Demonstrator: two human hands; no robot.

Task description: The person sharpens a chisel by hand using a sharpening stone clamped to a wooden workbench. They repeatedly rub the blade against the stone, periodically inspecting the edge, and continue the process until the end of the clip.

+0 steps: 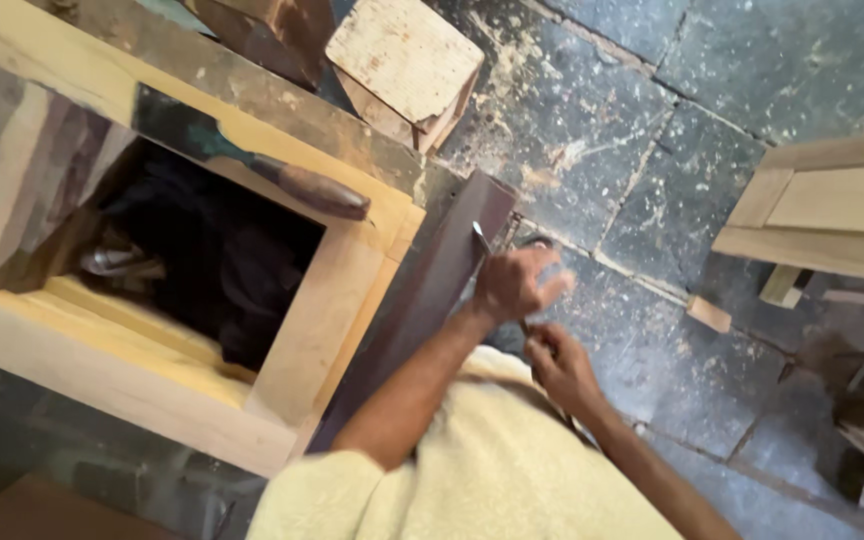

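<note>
My left hand (514,285) is against the edge of a long dark wooden strip (422,300) that leans along a pale wooden frame (317,330). It grips a thin metal tool (478,238) whose tip sticks up above the fingers, and the fingers are blurred. Just below, my right hand (558,366) is curled around a thin dark piece (526,330). I cannot tell whether that piece belongs to the same tool. My cream sleeve fills the bottom of the view.
A chisel with a brown wooden handle (307,187) lies on the frame's top rail. A pale wood block (407,62) stands on the stone floor (652,130), which is strewn with sawdust. Another pale frame (832,210) and wood scraps (709,314) lie to the right.
</note>
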